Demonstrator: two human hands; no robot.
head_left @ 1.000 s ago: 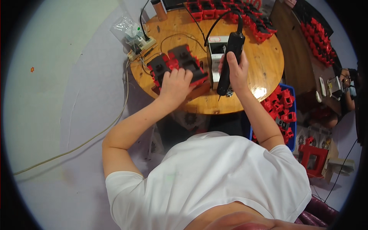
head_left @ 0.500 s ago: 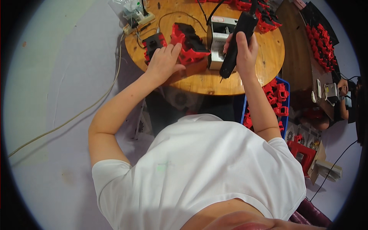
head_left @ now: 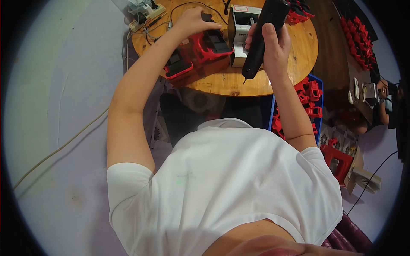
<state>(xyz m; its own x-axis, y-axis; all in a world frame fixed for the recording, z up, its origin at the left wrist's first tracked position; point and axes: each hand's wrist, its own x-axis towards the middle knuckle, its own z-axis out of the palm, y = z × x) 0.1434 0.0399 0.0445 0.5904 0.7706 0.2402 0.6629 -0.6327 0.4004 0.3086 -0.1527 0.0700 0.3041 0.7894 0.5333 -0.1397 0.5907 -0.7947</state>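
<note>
Two red-and-black plastic housings lie close together near the table's front left edge. My left hand point(head_left: 191, 22) reaches over them, its thumb and fingers closed round the dark far end of the larger housing point(head_left: 211, 45). Its fingertips partly hide the grip. Left of it, below my forearm, is the smaller housing point(head_left: 178, 65). My right hand point(head_left: 275, 49) is wrapped round a black electric screwdriver point(head_left: 259, 45), held tilted with the thin bit pointing down toward me. Behind the screwdriver stands a silver metal box-shaped device point(head_left: 239, 57), just right of the larger housing.
The round wooden table point(head_left: 239, 87) also bears a power strip point(head_left: 147, 19) with cables at the far left and more red-black parts point(head_left: 299, 13) at the far right. A blue crate point(head_left: 320, 87) of red parts stands below right. Beyond it, another person's hand point(head_left: 381, 91) shows beside a bench.
My left hand has moved away from me, from beside the housings to the larger one's far end. The housings now sit turned differently. The right hand still holds the screwdriver, barely shifted.
</note>
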